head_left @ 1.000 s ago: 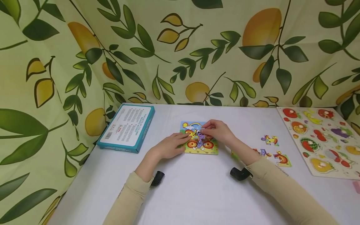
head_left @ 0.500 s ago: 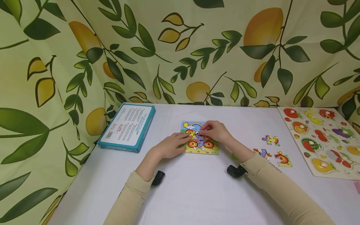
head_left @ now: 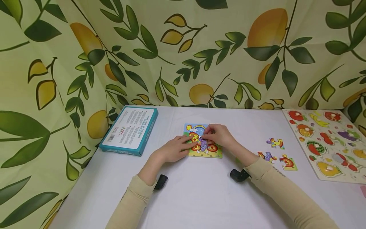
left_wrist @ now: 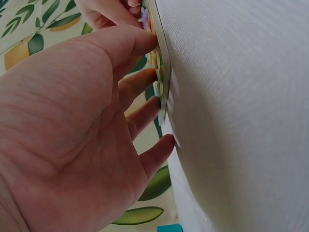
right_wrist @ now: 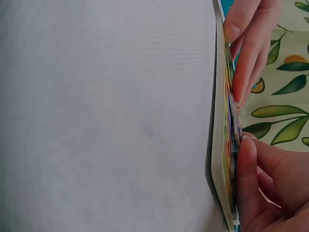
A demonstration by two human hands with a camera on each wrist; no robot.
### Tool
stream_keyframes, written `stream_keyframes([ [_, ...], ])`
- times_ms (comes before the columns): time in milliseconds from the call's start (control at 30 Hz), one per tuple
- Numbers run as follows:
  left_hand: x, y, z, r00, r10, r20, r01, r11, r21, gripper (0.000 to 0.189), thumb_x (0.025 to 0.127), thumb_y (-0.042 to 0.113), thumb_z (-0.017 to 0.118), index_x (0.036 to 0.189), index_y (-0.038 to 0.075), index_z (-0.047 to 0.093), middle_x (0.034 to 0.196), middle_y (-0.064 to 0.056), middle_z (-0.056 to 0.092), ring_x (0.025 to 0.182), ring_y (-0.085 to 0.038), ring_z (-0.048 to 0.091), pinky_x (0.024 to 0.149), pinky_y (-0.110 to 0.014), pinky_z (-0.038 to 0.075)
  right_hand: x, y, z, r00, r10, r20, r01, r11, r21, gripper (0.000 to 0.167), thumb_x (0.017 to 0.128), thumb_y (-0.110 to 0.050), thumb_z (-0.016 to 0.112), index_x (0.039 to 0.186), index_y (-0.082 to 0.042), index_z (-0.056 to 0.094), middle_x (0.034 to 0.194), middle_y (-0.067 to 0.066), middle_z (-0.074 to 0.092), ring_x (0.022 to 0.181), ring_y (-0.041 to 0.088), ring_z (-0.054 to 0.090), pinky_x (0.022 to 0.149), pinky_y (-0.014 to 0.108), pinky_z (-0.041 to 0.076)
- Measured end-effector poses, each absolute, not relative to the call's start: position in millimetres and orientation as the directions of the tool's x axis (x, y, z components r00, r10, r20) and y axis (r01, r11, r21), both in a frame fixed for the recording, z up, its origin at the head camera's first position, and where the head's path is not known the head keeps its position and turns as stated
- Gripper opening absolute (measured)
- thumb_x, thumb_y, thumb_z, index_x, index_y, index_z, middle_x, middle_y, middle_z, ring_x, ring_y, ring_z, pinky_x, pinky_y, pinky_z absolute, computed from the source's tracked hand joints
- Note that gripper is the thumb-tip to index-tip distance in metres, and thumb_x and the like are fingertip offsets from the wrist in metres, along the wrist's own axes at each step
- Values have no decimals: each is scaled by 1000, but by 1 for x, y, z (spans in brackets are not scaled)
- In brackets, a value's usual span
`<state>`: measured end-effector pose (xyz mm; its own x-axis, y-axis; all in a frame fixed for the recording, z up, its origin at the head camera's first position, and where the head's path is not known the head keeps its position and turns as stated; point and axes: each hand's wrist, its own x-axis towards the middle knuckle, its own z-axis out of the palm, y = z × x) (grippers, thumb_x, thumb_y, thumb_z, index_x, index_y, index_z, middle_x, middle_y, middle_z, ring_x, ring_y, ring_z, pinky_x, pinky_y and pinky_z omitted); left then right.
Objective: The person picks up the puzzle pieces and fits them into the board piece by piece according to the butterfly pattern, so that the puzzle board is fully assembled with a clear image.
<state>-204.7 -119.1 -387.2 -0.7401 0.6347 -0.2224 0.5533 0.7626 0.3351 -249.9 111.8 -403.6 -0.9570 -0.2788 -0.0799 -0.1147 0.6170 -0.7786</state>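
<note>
A small butterfly jigsaw board (head_left: 200,154) lies on the white table, printed with a sun, a rainbow and orange-red wings. My left hand (head_left: 174,148) rests along its left side; in the left wrist view the fingertips (left_wrist: 153,104) touch the board's edge and surface. My right hand (head_left: 219,136) comes in from the right and pinches a purple puzzle piece (head_left: 203,145) between thumb and index finger over the board's middle. From the right wrist view the piece (right_wrist: 235,121) sits slightly raised above the board, at a tilt. The right hand covers the board's upper right part.
Loose puzzle pieces (head_left: 288,162) lie right of the board, one piece (head_left: 276,143) farther back. A fruit puzzle board (head_left: 326,144) stands at far right, a teal-and-white box (head_left: 129,128) at the left. Patterned cloth (head_left: 183,63) hangs behind the table.
The right hand has dipped slightly toward the middle of the board, and the purple piece has turned and settled lower there. The left hand stays nearly in place.
</note>
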Motion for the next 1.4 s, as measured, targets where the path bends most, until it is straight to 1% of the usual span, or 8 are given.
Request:
stream_keyframes([
  [133,-204,-119,-387,-740,632,-228,551,765,333,47,104,25,43,151,26,39,160,0,25,145,-31,20,116,-47,22,-251,111,-405,-957,-278,-86,-114,630,-768,17,88,-20,74,92,-5,67,76,4,59,60,13,56,54,23,46],
  [300,-203,-119,-386,-743,629,-228,547,768,333,47,104,26,43,151,26,39,160,0,25,145,-31,20,116,-47,21,-250,111,-403,-959,-274,-76,-124,643,-756,17,88,-20,75,92,-5,67,76,4,59,61,14,55,57,25,44],
  [567,-203,-118,-387,-747,626,-223,546,769,333,47,103,25,43,151,26,40,160,0,25,145,-31,21,116,-46,22,-249,109,-403,-963,-253,-94,-94,643,-760,18,88,-19,75,93,-4,66,75,4,58,58,14,56,58,25,45],
  [800,-204,-118,-388,-744,631,-218,553,765,329,48,103,24,43,151,25,39,159,-1,26,144,-31,22,115,-46,23,-251,109,-404,-965,-246,-91,-97,658,-747,18,87,-20,75,92,-5,66,75,4,57,63,15,55,60,27,43],
  [900,-205,-118,-389,-742,638,-208,564,761,322,47,104,24,43,150,24,40,159,-2,27,143,-32,23,115,-47,23,-250,109,-404,-965,-246,-90,-98,657,-748,18,88,-20,75,92,-5,66,75,4,57,63,15,54,60,26,43],
  [1133,-206,-118,-390,-744,632,-219,558,767,317,47,104,26,43,151,26,39,159,-2,26,144,-31,23,115,-47,23,-249,108,-403,-964,-245,-106,-79,641,-764,19,89,-19,74,95,-3,64,77,5,57,56,13,56,56,24,47],
  [1400,-205,-119,-390,-743,636,-207,562,761,324,47,103,24,43,150,25,41,159,-1,27,143,-31,24,115,-46,24,-250,107,-404,-964,-244,-102,-83,645,-760,20,88,-19,75,94,-3,64,75,5,56,57,13,57,58,25,47],
])
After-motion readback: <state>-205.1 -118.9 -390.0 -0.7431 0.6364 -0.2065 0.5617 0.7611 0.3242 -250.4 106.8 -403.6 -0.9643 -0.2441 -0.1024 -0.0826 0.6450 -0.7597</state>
